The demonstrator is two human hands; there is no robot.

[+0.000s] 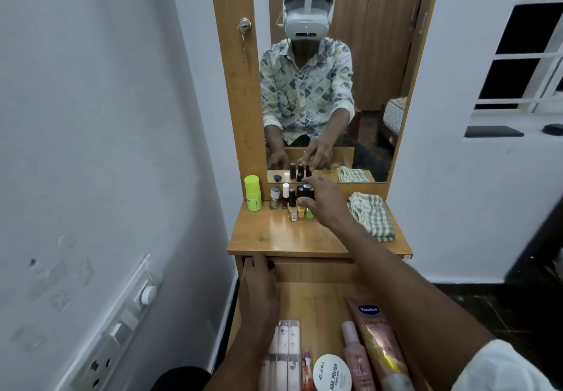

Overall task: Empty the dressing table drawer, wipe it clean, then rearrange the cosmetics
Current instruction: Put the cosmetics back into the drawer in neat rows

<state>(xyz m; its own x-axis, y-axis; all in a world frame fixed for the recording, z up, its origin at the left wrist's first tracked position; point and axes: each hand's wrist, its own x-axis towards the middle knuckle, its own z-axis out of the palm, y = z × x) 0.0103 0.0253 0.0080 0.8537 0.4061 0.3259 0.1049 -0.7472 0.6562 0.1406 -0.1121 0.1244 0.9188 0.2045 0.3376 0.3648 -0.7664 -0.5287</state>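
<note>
Closest to my view, at the bottom edge, the open drawer [316,305] holds cosmetics between my two forearms: a clear pack of pale tubes [285,357] just under my left wrist, a white round nail polish remover tub [332,372] to its right, then a slim pink bottle [356,357] and a pink Vaseline tube [380,345] lying under my right forearm. The far half of the drawer floor is bare wood.

My left hand [259,287] rests at the drawer's far left corner, palm down and fingers loosely spread, its fingertips up against the counter's [274,238] front edge; I see nothing held in it.

My right hand [323,201] reaches beyond, over the counter, fingers curled around the caps of a cluster of nail polish bottles [300,204]. I cannot tell whether it grips one or only touches them. Left of this hand stand a silver-capped bottle [274,198] and a white-capped one [285,194], and furthest left a lime green container [253,192]. Just right of my right wrist lies a folded checked cloth [373,215].

Behind it all, the mirror [329,86] reflects both hands and the bottles.
</note>
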